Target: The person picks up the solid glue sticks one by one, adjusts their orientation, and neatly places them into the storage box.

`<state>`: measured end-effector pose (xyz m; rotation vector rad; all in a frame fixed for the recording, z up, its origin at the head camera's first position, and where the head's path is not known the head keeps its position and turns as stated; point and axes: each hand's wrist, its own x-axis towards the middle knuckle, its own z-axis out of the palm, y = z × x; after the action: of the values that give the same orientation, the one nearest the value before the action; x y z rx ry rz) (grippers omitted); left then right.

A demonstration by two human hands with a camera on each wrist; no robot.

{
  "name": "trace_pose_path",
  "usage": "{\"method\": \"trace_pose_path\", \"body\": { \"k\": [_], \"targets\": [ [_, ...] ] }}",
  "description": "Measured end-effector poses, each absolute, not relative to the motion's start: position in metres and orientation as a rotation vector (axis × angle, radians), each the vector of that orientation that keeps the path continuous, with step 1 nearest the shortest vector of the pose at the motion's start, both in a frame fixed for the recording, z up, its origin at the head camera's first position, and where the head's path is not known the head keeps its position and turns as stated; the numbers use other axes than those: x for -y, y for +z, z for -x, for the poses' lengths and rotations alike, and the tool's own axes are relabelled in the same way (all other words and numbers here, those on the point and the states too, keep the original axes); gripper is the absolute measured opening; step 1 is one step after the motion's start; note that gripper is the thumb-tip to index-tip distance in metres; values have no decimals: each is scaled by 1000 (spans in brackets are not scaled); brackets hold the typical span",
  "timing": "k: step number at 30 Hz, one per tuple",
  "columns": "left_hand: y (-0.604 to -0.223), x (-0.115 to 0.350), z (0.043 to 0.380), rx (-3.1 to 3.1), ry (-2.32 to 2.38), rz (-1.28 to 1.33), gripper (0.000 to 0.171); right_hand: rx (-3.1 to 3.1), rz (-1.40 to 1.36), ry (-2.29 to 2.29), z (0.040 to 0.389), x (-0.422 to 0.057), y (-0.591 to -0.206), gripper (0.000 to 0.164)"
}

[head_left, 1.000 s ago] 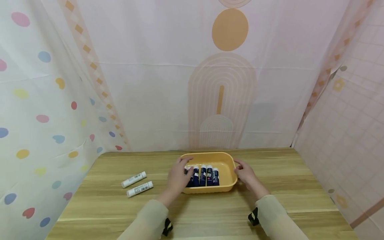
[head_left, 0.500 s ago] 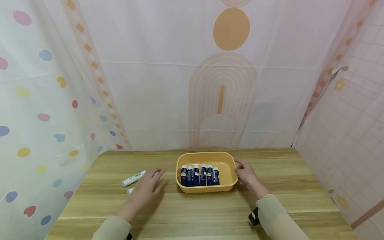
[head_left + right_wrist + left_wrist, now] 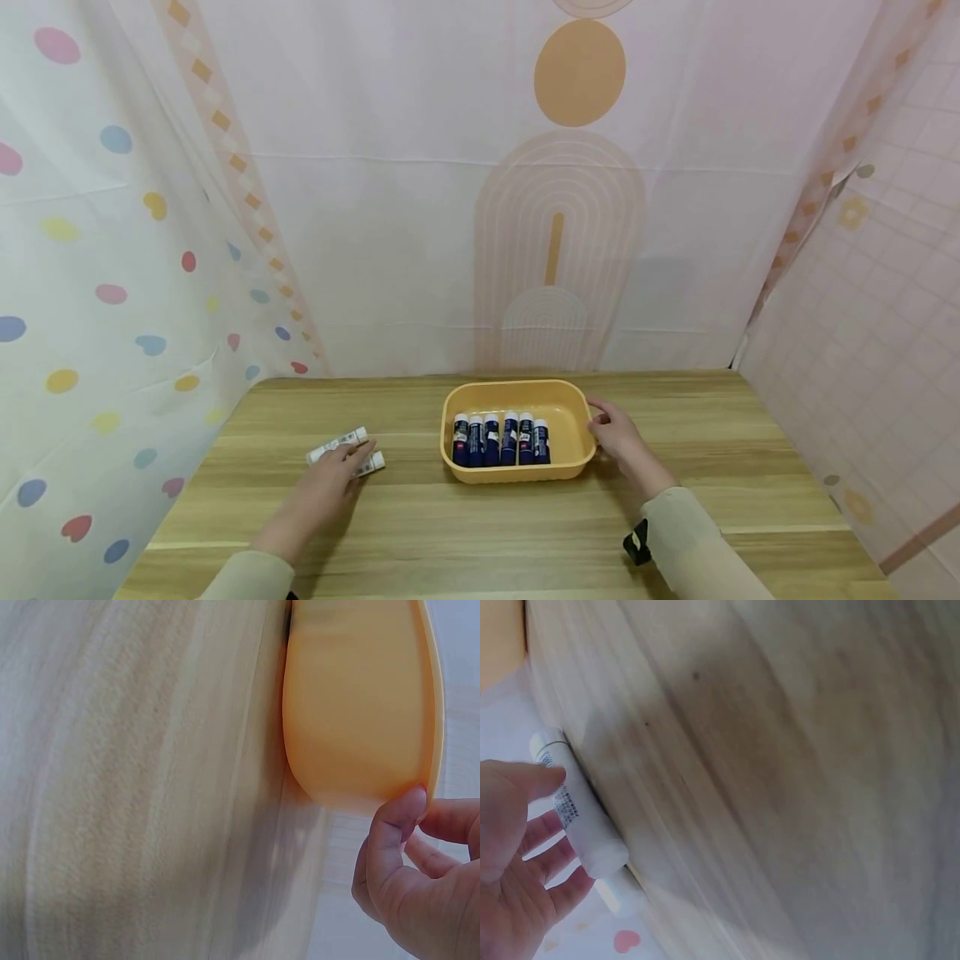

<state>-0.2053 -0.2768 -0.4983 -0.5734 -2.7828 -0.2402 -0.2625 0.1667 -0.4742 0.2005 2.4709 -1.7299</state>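
Observation:
My left hand [image 3: 324, 487] is at two white glue sticks lying on the wooden table, at the left in the head view. Its thumb and curled fingers are about the nearer glue stick [image 3: 591, 821], with the thumb tip on its printed side. The farther glue stick [image 3: 336, 443] lies just behind, partly covered by the hand. A yellow plastic basket [image 3: 517, 475] stands at the table's middle. Several dark blue glue sticks [image 3: 492, 442] with white caps lie side by side in its left part. My right hand [image 3: 617, 433] pinches the basket's right rim [image 3: 433, 761] between thumb and fingers.
The wooden table [image 3: 480, 533] reaches back to a patterned curtain [image 3: 375, 250]. More curtain hangs along the left and right sides. Inside the basket, bare floor shows to the right of the blue sticks.
My left hand has left the basket's left side and moved left and down onto the nearer white glue stick. The right hand keeps its hold on the rim; the basket stays put.

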Motion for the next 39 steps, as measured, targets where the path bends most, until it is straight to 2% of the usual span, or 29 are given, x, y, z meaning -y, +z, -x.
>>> {"method": "trace_pose_path", "body": {
  "k": [7,17,23,29,39],
  "targets": [
    [-498,278,207,2835,-277,536,57,-2479,-199,-1746,262,-167,-475,46],
    [-491,267,209,2683,-381,599,75,-2473,-201,-1742,262,-167,-473,46],
    [-489,256,211,2692,-500,537,69,-2469,-199,-1740,262,-166,-473,46],
    [-486,243,217,2683,-881,389,57,-2467,-199,-1741,261,-166,-473,47],
    [-475,216,223,2576,-1145,331,57,-2458,-201,-1746,262,-166,-474,47]
  ]
}}
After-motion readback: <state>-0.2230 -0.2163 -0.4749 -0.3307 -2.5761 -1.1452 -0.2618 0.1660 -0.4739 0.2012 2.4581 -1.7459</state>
